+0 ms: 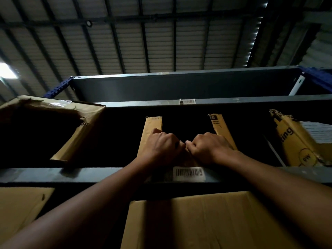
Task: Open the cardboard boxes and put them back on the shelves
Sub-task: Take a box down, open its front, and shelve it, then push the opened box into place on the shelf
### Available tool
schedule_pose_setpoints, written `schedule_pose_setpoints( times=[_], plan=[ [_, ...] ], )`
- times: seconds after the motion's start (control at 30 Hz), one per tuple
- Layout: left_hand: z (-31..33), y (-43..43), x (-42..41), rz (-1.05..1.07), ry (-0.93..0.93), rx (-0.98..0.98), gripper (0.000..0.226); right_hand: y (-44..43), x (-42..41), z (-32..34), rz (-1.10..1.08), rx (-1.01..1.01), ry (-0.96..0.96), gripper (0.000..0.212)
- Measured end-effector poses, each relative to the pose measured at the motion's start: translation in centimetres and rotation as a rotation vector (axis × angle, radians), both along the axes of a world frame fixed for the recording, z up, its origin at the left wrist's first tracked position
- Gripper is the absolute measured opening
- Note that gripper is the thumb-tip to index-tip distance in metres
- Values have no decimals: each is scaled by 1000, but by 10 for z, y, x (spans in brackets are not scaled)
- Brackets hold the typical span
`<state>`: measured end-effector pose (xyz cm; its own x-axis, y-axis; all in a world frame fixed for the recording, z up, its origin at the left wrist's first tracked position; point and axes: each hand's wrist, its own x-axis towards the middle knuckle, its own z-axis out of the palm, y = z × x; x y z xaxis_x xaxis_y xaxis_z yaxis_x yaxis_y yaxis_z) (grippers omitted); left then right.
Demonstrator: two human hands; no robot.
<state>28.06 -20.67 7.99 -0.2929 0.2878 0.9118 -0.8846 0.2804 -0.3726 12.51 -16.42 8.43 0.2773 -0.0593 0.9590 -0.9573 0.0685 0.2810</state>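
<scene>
A corrugated metal roof (pixel 161 42) on dark purlins (pixel 146 51) spans a dim warehouse, seen from below. Daylight glares through a panel (pixel 7 71) at left and a bright strip (pixel 253 36) at right. Grey steel shelves (pixel 53 174) on blue uprights (pixel 59 87) carry barcode labels (pixel 188 174). A round lamp (pixel 89 23) sits among the purlins.

Middle box (pixel 152 126): showing matt brown cardboard.
Left box (pixel 89 115): showing creased cardboard, glossy clear tape (pixel 57 103).
Shelf beam (pixel 89 174): showing dull grey painted metal.
Barcode label (pixel 189 174): showing smooth white paper.

Five cardboard boxes (pixel 53 133) (pixel 152 124) (pixel 294 141) (pixel 21 203) (pixel 215 221); two hands (pixel 161 146) (pixel 208 146); two barcode labels (pixel 187 101) (pixel 189 174).
</scene>
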Motion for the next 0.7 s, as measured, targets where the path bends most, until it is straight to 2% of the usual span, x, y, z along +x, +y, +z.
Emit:
schedule_pose_setpoints(
  times=[0.37, 0.57, 0.7],
  plan=[
    [-9, 4, 0, 39, 20, 74, 43, -3, 1, -4, -37, 6, -1, 53],
    [-17, 4, 6, 76, -27, 173, 33, -2, -1, -7, 13, 9, -2, 52],
    [-29, 2, 28, -70, -79, -29, 46, -1, -2, -10, 66, -27, -46, 45]
  ],
)
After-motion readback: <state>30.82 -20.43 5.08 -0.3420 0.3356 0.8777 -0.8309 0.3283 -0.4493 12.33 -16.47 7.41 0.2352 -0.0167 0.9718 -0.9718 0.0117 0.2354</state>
